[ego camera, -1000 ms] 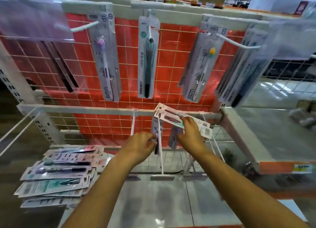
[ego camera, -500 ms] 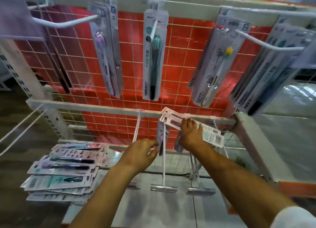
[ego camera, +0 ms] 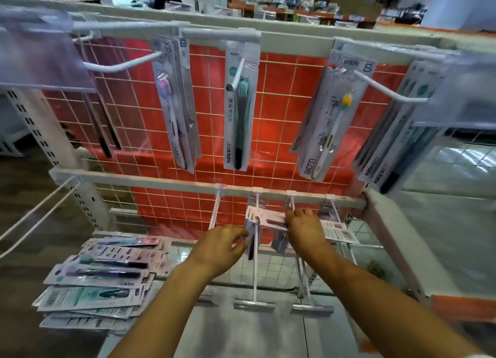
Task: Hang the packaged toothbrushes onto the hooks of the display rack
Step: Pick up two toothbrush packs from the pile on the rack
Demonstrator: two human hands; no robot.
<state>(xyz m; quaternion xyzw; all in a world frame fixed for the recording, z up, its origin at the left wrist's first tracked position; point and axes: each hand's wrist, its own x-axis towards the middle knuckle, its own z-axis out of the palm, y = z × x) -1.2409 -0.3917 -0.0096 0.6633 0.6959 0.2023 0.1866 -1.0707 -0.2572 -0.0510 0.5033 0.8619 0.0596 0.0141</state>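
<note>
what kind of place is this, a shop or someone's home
Most likely a shop or a mock shop floor: a retail display rack with hooks holds packaged toothbrushes, clear price-tag holders hang at the hook ends, and more stocked shelves stand behind.

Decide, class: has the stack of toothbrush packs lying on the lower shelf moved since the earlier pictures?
No. The stack of packs lies at the same spot by the perforated upright; only the camera has shifted.
</note>
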